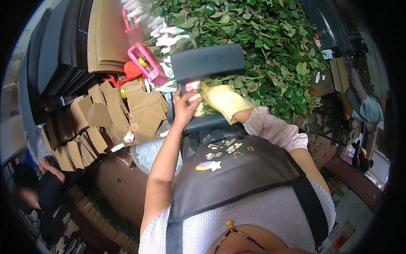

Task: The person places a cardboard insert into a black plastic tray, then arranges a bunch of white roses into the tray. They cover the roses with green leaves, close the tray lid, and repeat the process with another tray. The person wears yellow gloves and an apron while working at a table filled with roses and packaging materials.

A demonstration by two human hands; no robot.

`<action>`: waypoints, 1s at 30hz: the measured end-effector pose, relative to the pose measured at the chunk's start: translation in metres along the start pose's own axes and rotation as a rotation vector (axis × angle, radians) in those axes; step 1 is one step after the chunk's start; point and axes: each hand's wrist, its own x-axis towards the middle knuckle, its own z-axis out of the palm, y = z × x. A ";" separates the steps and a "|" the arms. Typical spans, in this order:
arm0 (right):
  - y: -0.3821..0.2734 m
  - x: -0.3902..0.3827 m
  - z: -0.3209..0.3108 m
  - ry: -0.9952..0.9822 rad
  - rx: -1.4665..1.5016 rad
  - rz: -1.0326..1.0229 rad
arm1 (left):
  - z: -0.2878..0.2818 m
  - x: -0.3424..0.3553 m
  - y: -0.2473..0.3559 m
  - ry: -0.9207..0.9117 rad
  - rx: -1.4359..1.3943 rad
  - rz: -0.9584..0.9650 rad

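Several pale pink roses (193,86) lie side by side between a dark grey ribbed sheet (207,63) and a dark padded edge in front of my apron. My bare left hand (184,109) is at the heads' left side, thumb and fingers closed about a whitish rose head (195,98). From the right, my right hand (224,100), in a yellow glove, is closed just behind the same heads; its fingertips and the stems there are mostly hidden. Another rose head (199,112) sits nearer me, below my left fingers.
Leafy rose stems (262,46) heap across the far side, with white-sleeved blooms (167,38) at their left. A pink tape dispenser (147,63), brown cardboard pieces (144,103) and stacked dark sheets (55,55) stand left. A clear tub (154,154) is below. Another person (46,182) is far left.
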 end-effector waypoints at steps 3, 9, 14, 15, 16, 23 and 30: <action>0.020 0.016 0.015 0.240 0.105 -0.089 | -0.001 0.002 -0.005 -0.024 0.052 0.002; 0.037 0.017 0.009 0.230 0.118 -0.223 | -0.005 0.011 0.002 -0.094 -0.047 -0.084; 0.019 0.012 -0.007 0.086 -0.014 -0.147 | -0.011 0.038 -0.006 -0.187 -0.005 -0.140; 0.020 0.010 -0.004 0.133 -0.035 -0.168 | -0.008 0.039 0.001 -0.154 -0.141 -0.120; 0.022 0.008 -0.003 0.136 -0.020 -0.171 | -0.003 0.039 0.008 -0.126 -0.279 -0.098; 0.007 -0.008 -0.012 0.425 0.261 0.003 | 0.003 0.031 0.000 0.083 0.049 0.110; -0.012 0.031 -0.020 -0.009 0.151 0.235 | 0.004 0.024 -0.007 0.058 0.004 0.016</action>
